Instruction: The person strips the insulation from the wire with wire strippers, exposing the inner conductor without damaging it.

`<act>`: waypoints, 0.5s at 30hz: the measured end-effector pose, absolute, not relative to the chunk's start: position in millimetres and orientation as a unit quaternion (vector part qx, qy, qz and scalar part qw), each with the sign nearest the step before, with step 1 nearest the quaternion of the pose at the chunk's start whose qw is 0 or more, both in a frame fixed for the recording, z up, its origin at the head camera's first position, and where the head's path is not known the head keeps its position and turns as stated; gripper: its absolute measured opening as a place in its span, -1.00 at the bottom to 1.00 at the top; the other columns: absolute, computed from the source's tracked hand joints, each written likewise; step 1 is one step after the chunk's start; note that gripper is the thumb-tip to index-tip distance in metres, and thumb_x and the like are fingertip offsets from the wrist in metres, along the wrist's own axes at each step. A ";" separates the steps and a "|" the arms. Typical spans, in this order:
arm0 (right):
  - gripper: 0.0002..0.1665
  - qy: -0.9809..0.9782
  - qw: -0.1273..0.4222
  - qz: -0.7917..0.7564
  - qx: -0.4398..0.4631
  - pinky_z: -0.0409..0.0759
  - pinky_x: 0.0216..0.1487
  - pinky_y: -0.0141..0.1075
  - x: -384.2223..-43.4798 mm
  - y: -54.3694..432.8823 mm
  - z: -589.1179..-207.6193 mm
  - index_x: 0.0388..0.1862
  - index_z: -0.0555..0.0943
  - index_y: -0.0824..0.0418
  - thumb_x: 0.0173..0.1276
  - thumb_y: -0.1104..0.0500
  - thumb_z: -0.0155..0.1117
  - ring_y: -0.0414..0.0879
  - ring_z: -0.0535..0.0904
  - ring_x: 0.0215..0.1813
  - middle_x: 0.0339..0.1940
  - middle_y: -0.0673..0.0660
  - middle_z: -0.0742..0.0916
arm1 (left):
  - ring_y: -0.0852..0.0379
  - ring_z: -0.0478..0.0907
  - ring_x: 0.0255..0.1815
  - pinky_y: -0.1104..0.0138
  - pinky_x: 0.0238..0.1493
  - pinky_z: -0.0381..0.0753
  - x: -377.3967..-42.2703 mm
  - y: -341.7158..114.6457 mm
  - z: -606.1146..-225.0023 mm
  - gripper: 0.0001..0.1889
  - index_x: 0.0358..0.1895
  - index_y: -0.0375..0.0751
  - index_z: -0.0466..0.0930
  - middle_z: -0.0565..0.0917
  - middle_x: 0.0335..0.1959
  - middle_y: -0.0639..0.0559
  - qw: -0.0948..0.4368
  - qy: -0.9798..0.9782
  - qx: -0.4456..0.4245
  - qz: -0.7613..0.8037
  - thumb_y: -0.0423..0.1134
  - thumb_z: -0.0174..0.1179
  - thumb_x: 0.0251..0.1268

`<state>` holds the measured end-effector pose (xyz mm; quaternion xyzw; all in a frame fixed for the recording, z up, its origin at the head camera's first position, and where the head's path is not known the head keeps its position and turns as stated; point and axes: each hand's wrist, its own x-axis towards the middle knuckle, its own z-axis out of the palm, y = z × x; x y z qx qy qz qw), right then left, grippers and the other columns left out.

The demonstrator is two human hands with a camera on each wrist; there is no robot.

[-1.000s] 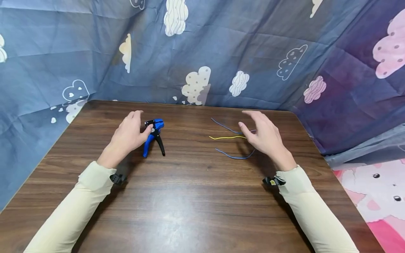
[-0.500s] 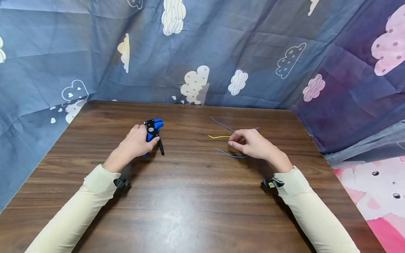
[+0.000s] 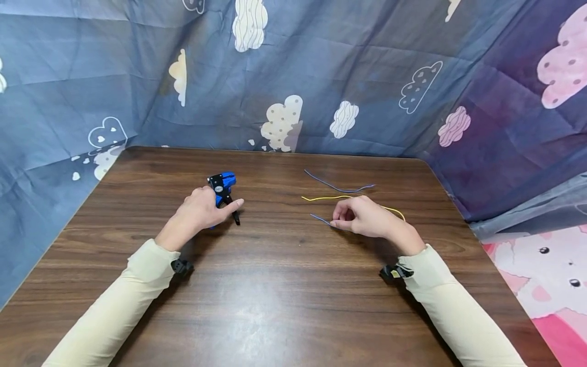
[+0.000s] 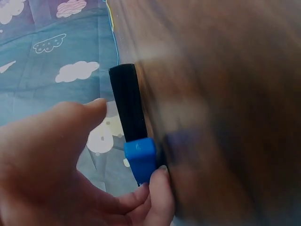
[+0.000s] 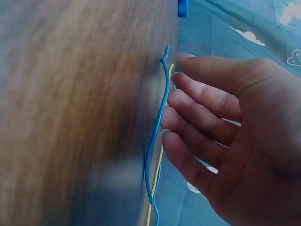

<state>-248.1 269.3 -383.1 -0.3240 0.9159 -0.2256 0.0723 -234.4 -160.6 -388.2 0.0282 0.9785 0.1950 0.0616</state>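
My left hand (image 3: 197,211) lies over the blue-handled wire stripper (image 3: 224,183), hiding most of its blue handle. In the left wrist view, the fingers (image 4: 161,193) curl at the blue handle (image 4: 140,157), while the thumb stretches out apart from the black handle (image 4: 127,101). My right hand (image 3: 362,216) is low over the nearer blue wire (image 3: 319,219), covering much of it. Seen from the right wrist, its fingertips are close beside this blue wire (image 5: 164,99), with thumb and index finger slightly apart and nothing pinched between them.
Behind the right hand a yellow wire (image 3: 321,198) runs partly under it. Farther back lies a second blue wire (image 3: 339,189). All rest on a brown wood-grain table (image 3: 257,285), with a cloud-patterned curtain (image 3: 312,66) along its far edge.
Both hands have come down toward the table. The left has moved onto the stripper's blue handle. The right has moved left and nearer, from over the yellow wire to the nearer blue wire.
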 end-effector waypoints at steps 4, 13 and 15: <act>-0.86 0.917 0.077 -0.219 -0.325 0.56 -0.33 -0.42 -246.8 271.1 -383.4 -0.30 0.74 0.03 0.40 0.14 0.60 -0.21 0.60 -0.37 -0.48 -0.13 0.70 | -0.21 0.60 -0.24 0.08 -0.28 0.64 -234.9 -157.7 -388.2 -0.12 0.00 -0.42 0.50 0.58 -0.13 -0.29 0.070 0.982 0.022 0.175 0.53 0.11 0.44; -0.90 0.922 0.105 -0.210 -0.307 0.58 -0.30 -0.41 -247.7 271.9 -383.2 -0.28 0.76 0.04 0.44 0.17 0.54 -0.22 0.59 -0.35 -0.45 -0.13 0.71 | -0.11 0.61 -0.32 0.15 -0.36 0.60 -237.6 -169.2 -378.8 -0.18 0.08 -0.45 0.46 0.59 -0.25 -0.21 0.110 0.975 0.008 0.192 0.38 0.32 0.37; -0.90 0.924 0.107 -0.207 -0.303 0.57 -0.30 -0.41 -247.1 272.3 -383.7 -0.29 0.76 0.03 0.45 0.16 0.54 -0.22 0.58 -0.35 -0.45 -0.14 0.71 | -0.10 0.58 -0.30 0.17 -0.36 0.57 -238.5 -171.4 -378.6 -0.20 0.08 -0.42 0.46 0.57 -0.25 -0.19 0.120 0.972 0.002 0.201 0.36 0.35 0.35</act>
